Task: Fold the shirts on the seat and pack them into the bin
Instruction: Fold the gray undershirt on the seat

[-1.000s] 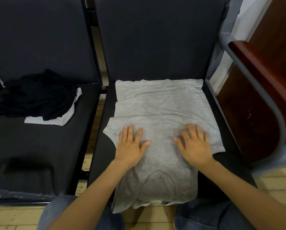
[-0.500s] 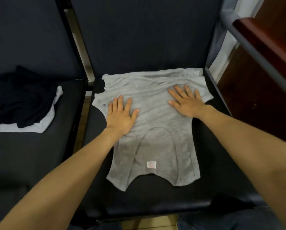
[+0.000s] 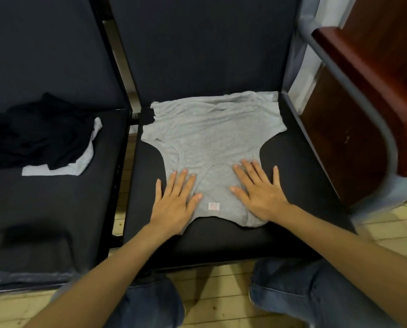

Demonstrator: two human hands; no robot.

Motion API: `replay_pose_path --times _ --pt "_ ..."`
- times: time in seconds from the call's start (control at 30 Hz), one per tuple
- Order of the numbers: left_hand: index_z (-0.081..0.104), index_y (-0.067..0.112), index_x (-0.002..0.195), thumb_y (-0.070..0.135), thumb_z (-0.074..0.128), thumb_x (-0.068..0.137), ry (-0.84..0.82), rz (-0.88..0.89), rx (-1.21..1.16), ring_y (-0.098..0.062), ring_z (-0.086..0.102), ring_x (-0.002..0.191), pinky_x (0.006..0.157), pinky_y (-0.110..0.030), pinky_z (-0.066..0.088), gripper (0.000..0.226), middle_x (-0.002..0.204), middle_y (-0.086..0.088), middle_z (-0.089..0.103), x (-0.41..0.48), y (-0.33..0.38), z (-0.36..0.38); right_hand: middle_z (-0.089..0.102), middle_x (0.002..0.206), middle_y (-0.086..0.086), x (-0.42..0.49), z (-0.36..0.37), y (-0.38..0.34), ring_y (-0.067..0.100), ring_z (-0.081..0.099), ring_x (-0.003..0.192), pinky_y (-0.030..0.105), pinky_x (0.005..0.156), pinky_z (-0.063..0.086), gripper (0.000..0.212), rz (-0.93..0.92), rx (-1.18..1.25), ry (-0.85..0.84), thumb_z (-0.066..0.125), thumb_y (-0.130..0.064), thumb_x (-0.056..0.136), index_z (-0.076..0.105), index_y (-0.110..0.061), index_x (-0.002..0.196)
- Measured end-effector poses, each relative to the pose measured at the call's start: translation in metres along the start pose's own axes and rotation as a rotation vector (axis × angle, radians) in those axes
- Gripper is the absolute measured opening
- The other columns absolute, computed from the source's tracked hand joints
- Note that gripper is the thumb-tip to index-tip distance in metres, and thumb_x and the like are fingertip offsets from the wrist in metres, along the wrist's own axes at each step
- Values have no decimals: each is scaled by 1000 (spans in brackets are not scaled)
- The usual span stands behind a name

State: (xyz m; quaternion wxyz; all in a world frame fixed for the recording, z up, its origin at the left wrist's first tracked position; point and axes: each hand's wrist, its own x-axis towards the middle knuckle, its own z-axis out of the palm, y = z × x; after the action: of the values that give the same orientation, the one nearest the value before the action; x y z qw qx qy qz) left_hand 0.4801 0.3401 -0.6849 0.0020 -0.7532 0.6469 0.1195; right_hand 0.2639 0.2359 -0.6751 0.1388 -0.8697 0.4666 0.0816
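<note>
Grey shirt [image 3: 212,138] lies spread on the right seat [image 3: 304,185], its hem bunched along the back edge and its neck end, with a small label [image 3: 213,206], near the front edge. It looks like thin, soft knit: light, limp, likely to wrinkle and to slide on the smooth seat (nothing stiff to lever against). It is best taken by pinching the cloth at a shoulder or along a side edge, both layers together.

Neither hand has a grip on it. The left hand [image 3: 174,204] and right hand [image 3: 259,192] lie flat, fingers straight and spread, pressing the cloth on either side of the neckline.

Count: one grey shirt here. On the left seat [image 3: 44,209], toward its back right corner, one black shirt [image 3: 39,133] is heaped over one white shirt [image 3: 84,159], though the heap may hide more. No bin shows.
</note>
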Motion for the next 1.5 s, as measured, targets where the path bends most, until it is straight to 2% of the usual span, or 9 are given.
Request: replay_pose_path --times 0.2,0.3,0.43,0.67,0.77,1.0,1.17,1.3,1.5 --pt "27 18 148 48 29 98 221 -127 -375 -22 5 146 117 -39 -1 58 159 -5 8 -21 18 -3 -18 159 -7 8 -29 19 14 -20 145 53 113 -16 66 -135 -65 -61 14 -62 94 -11 -35 149" --pt "50 12 129 29 53 95 396 -290 -497 -30 30 132 108 -39 21 39 141 -10 39 -41 22 -7 18 155 7 -21 -29 5 27 15 143 43 115 17 65 47 169 229 45 -44 96 20 -17 150" --pt "55 18 118 39 52 94 254 -479 -482 -25 35 121 102 -39 20 32 119 -4 52 -56 22 -8 38 133 13 -57 -16 -2 31 34 126 40 103 33 61 454 216 191 56 -50 88 42 -7 130" --pt "57 17 111 45 54 91 248 -499 -510 -25 44 114 98 -39 24 35 111 -3 59 -32 26 -19 56 102 3 -69 -12 -4 27 48 107 27 84 37 12 363 620 278 65 -25 87 57 -17 90" --pt "63 18 109 47 50 91 232 -472 -465 -26 44 115 98 -39 25 36 114 -4 58 -5 28 -30 58 88 0 -60 -22 0 21 58 92 24 69 43 20 413 867 331 65 -22 88 52 -12 98" --pt "57 17 71 49 51 90 214 -557 -617 -29 45 110 94 -40 25 38 97 -7 63 61 21 -44 51 122 14 1 -25 16 31 37 119 35 95 36 43 486 595 321 55 -42 92 57 -10 121" --pt "66 16 94 34 54 93 369 -576 -581 -26 50 107 95 -36 22 21 95 -2 64 79 16 -47 56 113 10 24 -21 9 29 43 112 36 93 39 26 433 526 393 58 -33 92 62 -12 108" --pt "56 10 99 28 46 99 560 -479 -638 -18 51 75 94 -31 23 20 67 10 50 64 14 -51 58 85 6 20 -32 3 25 56 86 40 76 47 10 311 778 557 53 -22 96 52 -11 96" --pt "52 6 108 27 44 99 405 -519 -456 -33 60 93 93 -37 26 24 90 -12 67 39 -8 -32 63 86 -1 2 -30 -3 17 60 88 34 75 49 53 311 778 221 67 -43 85 45 -14 124"
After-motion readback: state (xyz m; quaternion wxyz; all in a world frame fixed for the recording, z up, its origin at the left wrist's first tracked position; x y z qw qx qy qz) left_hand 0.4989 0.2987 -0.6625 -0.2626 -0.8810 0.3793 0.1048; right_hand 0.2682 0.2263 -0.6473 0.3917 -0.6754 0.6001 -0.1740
